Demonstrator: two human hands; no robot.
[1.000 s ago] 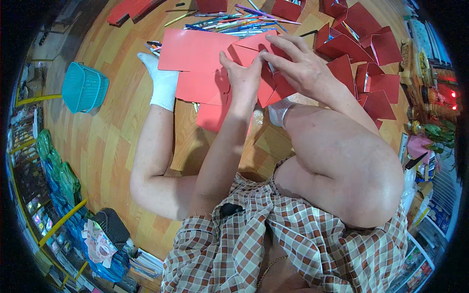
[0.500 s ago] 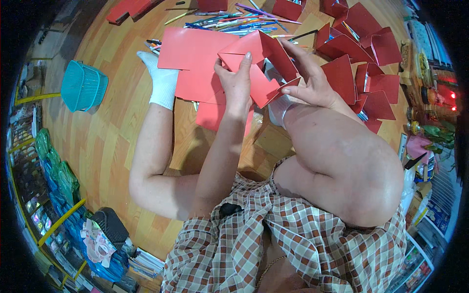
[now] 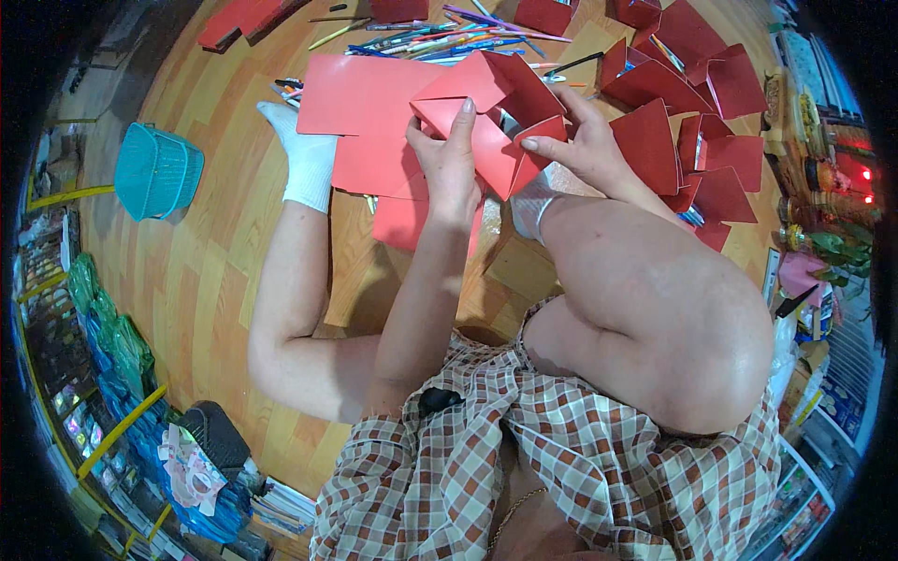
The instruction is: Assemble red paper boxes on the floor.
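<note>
A red cardboard box (image 3: 494,154), partly folded with an opening in its middle, is held between my two hands above the floor. My left hand (image 3: 445,159) grips its left side, the thumb lying on a front panel. On the right side, my right hand (image 3: 591,150) has its fingers behind the wall and its thumb pressed at the front corner. Beneath and left of the box lie flat red card sheets (image 3: 360,98), overlapping one another on the floor.
Many pens and pencils (image 3: 440,42) lie heaped beyond the sheets. Several folded red boxes (image 3: 645,82) stand at the right, some holding pens. A teal basket (image 3: 157,173) sits at the left. Shelves line both sides, with green plastic bags (image 3: 112,318) by the left one.
My right thumb has moved up and left, bringing the box's front right panel inward and narrowing the gap at that corner. My left hand keeps its hold.
</note>
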